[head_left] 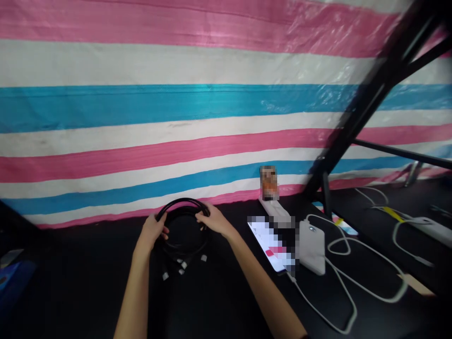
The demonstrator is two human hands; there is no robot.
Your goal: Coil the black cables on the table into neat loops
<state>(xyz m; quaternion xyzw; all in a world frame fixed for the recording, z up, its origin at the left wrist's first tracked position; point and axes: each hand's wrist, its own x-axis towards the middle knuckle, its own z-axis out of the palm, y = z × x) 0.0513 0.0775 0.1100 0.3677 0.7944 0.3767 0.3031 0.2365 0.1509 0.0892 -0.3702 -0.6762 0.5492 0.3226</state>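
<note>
A coil of black cable (183, 201) is held between my two hands over the black tabletop. My left hand (152, 229) grips the left side of the loop with its fingers wrapped round the strands. On the opposite side, my right hand (213, 218) is closed on the upper right of the coil. Several pale cable connectors (181, 266) hang or lie below the loop, towards me. Whether the bottom of the coil touches the table cannot be made out.
Right of my forearm lie a lit phone (270, 249), a white power bank (311, 247) and a looping white cable (374, 296). A blue item (17, 282) sits at far left. Striped sheeting (176, 103) hangs behind the table (88, 282); a black metal frame (367, 108) slants at right.
</note>
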